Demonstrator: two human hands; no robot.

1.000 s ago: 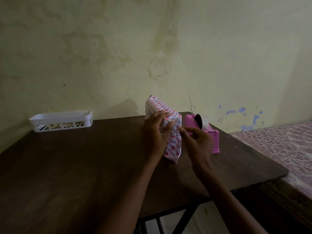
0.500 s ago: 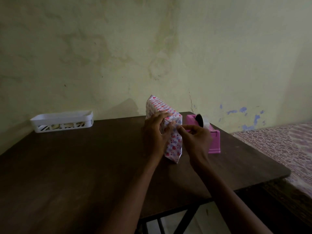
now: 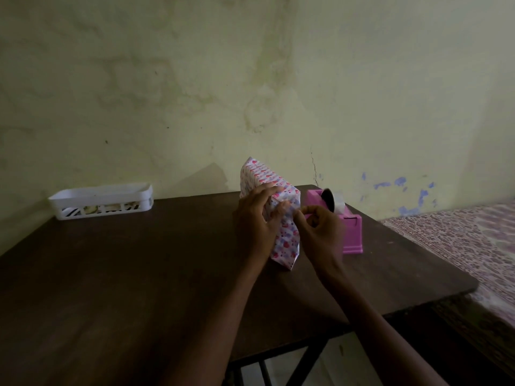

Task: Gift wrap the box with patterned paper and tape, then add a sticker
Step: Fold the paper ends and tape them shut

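While the box (image 3: 264,182), wrapped in pink-and-blue patterned paper (image 3: 287,242), stands on edge toward the far right of the dark wooden table (image 3: 125,288), the left hand (image 3: 255,221) grips its near upper corner, fingers curled over the top edge. Just beside it, the right hand (image 3: 320,229) has thumb and forefinger closed in a pinch at the paper fold on the near end face, the other fingers curled; whether tape lies between them cannot be told. Just right of the box sits a pink tape dispenser (image 3: 352,238) carrying its tape roll (image 3: 335,203). Well apart, at the far left by the wall, lies a white slotted basket (image 3: 103,199).
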